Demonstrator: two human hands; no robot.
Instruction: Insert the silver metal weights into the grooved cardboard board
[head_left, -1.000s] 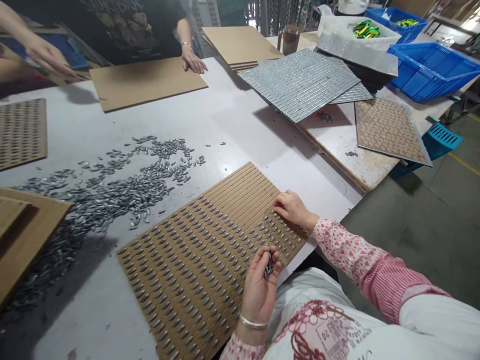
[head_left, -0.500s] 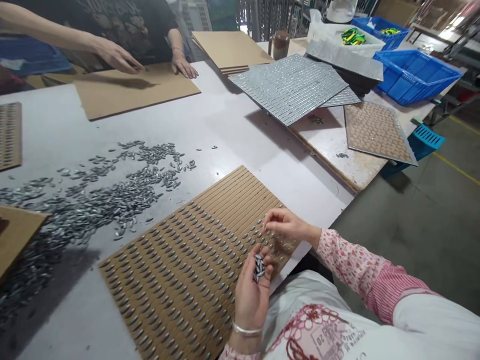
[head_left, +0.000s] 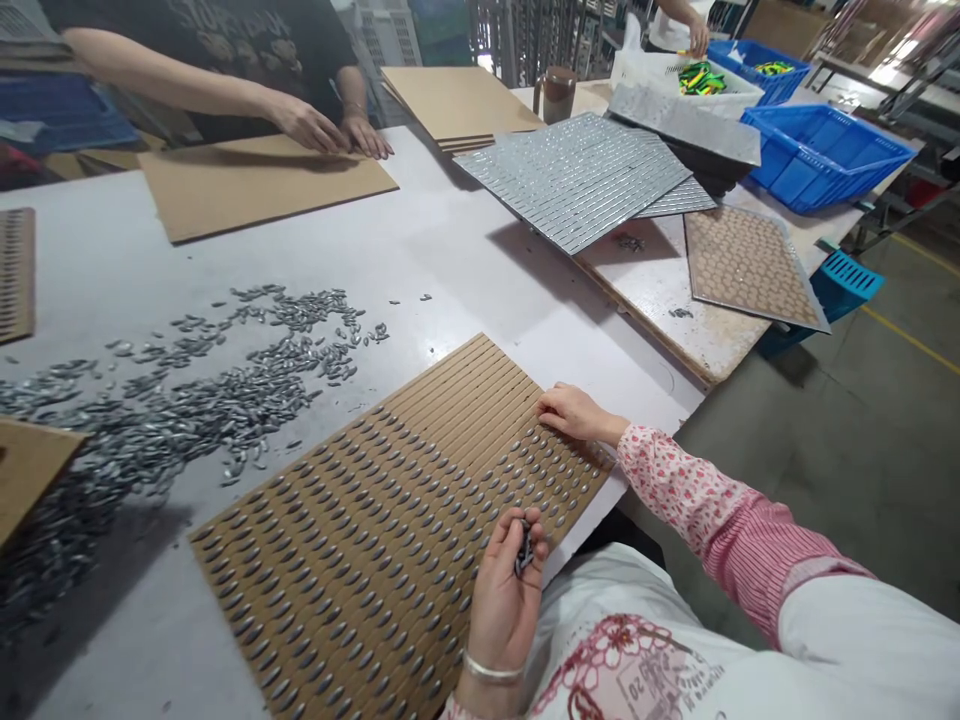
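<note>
My left hand (head_left: 504, 600), palm up, is cupped around a small heap of grey spindle-shaped pieces (head_left: 523, 552), its fingers curled over them. Under and beside it lies a brown grooved board (head_left: 450, 400). Rows of the same grey pieces sit along the board's grooves, apart from a bare grooved area at the far corner. My right hand (head_left: 574, 412) is closed in a pinch at the board's right edge, by the end of the filled rows. Its fingers hide whatever is between the tips.
Loose grey pieces (head_left: 225, 400) lie heaped on the white table (head_left: 450, 250) to the left. Across it, a co-worker's hands (head_left: 315, 125) rest on a brown board (head_left: 262, 190). Silver-striped panels (head_left: 585, 175), a brown mug (head_left: 556, 95) and a blue crate (head_left: 825, 155) stand at the right.
My right hand has moved up and away along the board. My left hand has lowered slightly, its fingers curling further over the pieces. The co-worker's hands have come together; another person's hand appears at the back.
</note>
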